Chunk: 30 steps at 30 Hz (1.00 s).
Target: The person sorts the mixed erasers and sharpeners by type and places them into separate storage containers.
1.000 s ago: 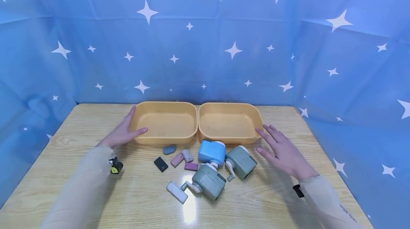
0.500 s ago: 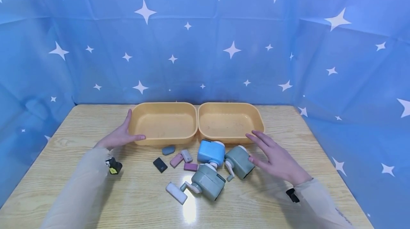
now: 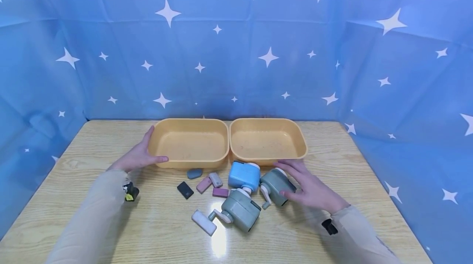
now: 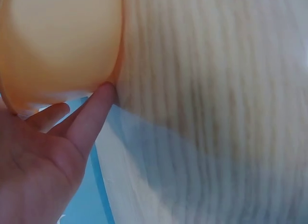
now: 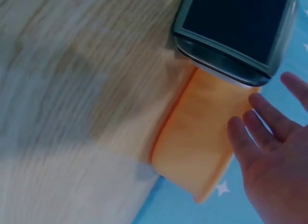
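My left hand (image 3: 136, 157) rests against the left corner of the left yellow bin (image 3: 192, 164), its fingers fairly straight along the side and the thumb at the front rim. In the left wrist view, fingertips (image 4: 107, 89) touch the bin's wall. With fingers spread, my right hand (image 3: 310, 184) reaches over the right side of a grey-green hand-crank pencil sharpener (image 3: 276, 186); contact is unclear in the head view. The right wrist view has the hand beside that sharpener (image 5: 231, 33), a gap between them. A blue sharpener (image 3: 244, 175) and another grey-green sharpener (image 3: 241, 211) lie nearby.
Right of the left bin stands a matching yellow bin (image 3: 264, 160). Several small eraser-like blocks lie in front: blue (image 3: 194, 173), black (image 3: 185, 190), pink (image 3: 204, 184), grey (image 3: 215, 180), magenta (image 3: 220, 192) and white (image 3: 204, 222). A starry blue curtain (image 3: 221, 75) surrounds the wooden table (image 3: 166, 239).
My right hand has moved left and down from the right bin's corner to the right-hand grey-green sharpener. The left hand has slid slightly down, still at the left bin.
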Each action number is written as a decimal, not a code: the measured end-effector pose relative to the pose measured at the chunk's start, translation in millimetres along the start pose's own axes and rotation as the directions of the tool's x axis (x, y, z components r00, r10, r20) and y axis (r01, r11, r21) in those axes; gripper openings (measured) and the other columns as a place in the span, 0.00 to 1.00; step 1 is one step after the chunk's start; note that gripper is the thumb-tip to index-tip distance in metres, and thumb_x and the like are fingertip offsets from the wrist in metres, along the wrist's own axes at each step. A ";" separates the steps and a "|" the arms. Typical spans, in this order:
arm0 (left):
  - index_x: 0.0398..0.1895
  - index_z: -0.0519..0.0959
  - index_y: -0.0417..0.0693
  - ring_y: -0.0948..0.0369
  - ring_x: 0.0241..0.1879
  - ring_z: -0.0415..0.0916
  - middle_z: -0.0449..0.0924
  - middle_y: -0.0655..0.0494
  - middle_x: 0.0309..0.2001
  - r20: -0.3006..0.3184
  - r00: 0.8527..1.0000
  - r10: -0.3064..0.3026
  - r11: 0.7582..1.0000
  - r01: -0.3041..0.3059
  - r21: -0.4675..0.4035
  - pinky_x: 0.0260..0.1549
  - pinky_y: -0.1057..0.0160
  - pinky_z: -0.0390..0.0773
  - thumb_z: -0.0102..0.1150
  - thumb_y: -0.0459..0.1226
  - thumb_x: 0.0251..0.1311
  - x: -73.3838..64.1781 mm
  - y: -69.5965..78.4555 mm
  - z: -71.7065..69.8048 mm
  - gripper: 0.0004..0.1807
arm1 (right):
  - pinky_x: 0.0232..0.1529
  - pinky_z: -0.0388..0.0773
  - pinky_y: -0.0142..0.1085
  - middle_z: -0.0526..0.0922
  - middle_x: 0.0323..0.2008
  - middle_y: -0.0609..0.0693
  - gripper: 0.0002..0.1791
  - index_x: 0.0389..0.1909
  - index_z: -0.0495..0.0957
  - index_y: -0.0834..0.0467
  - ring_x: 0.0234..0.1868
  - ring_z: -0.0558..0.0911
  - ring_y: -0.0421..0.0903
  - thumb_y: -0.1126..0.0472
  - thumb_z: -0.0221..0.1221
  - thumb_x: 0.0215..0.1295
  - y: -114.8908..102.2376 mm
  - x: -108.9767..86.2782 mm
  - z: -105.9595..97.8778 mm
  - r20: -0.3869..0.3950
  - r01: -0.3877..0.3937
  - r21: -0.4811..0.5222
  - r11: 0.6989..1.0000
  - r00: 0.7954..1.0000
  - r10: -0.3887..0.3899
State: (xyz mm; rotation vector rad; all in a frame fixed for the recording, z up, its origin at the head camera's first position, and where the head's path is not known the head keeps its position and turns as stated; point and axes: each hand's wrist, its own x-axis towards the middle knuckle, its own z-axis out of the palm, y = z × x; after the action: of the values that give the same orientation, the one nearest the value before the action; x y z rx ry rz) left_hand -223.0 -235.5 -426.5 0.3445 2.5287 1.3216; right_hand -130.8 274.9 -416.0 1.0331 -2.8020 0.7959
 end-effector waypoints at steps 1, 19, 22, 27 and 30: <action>0.74 0.22 0.43 0.31 0.66 0.50 0.36 0.24 0.71 -0.003 1.000 0.000 1.000 0.000 0.002 0.64 0.36 0.52 0.72 0.44 0.51 0.0 -0.7 0.3 0.69 | 0.58 0.67 0.58 0.64 0.67 0.57 0.39 0.70 0.63 0.56 0.67 0.62 0.54 0.54 0.67 0.59 1.0 0.3 1.3 0.004 -0.004 0.009 1.000 1.000 0.003; 0.74 0.20 0.44 0.31 0.68 0.46 0.31 0.26 0.72 -0.021 1.000 0.007 1.000 -0.007 0.000 0.64 0.37 0.50 0.72 0.46 0.51 3.2 -5.4 5.4 0.70 | 0.52 0.71 0.45 0.44 0.74 0.53 0.63 0.77 0.43 0.49 0.64 0.59 0.55 0.65 0.73 0.45 16.3 0.6 6.8 0.361 -0.238 0.338 0.911 0.926 0.107; 0.73 0.20 0.43 0.31 0.68 0.45 0.31 0.26 0.72 -0.022 1.000 0.005 1.000 -0.004 0.016 0.65 0.37 0.49 0.72 0.47 0.51 2.9 -5.7 4.9 0.70 | 0.49 0.72 0.40 0.49 0.72 0.51 0.62 0.77 0.44 0.48 0.61 0.62 0.52 0.69 0.72 0.44 18.3 1.0 8.1 0.358 -0.248 0.354 0.902 0.927 0.114; 0.73 0.21 0.42 0.30 0.68 0.45 0.32 0.25 0.72 -0.029 1.000 0.000 1.000 0.001 0.021 0.65 0.37 0.49 0.72 0.47 0.51 1.8 -6.0 4.4 0.70 | 0.47 0.72 0.41 0.54 0.68 0.52 0.59 0.76 0.49 0.51 0.57 0.64 0.53 0.67 0.73 0.44 20.4 1.9 10.0 0.321 -0.229 0.365 0.902 0.941 0.109; 0.74 0.21 0.42 0.30 0.68 0.45 0.32 0.25 0.72 -0.031 1.000 -0.001 1.000 0.002 0.018 0.65 0.36 0.48 0.72 0.47 0.51 1.1 -6.5 4.1 0.70 | 0.47 0.72 0.41 0.55 0.67 0.53 0.58 0.75 0.50 0.51 0.56 0.64 0.53 0.66 0.73 0.45 20.9 2.0 11.4 0.306 -0.219 0.370 0.903 0.946 0.104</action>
State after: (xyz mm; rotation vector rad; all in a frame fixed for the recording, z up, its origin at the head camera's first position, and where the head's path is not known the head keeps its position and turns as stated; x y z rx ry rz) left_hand -223.2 -235.6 -434.3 0.3283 2.5671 1.3145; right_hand -143.9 281.6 -434.8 1.0361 -3.0706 1.3976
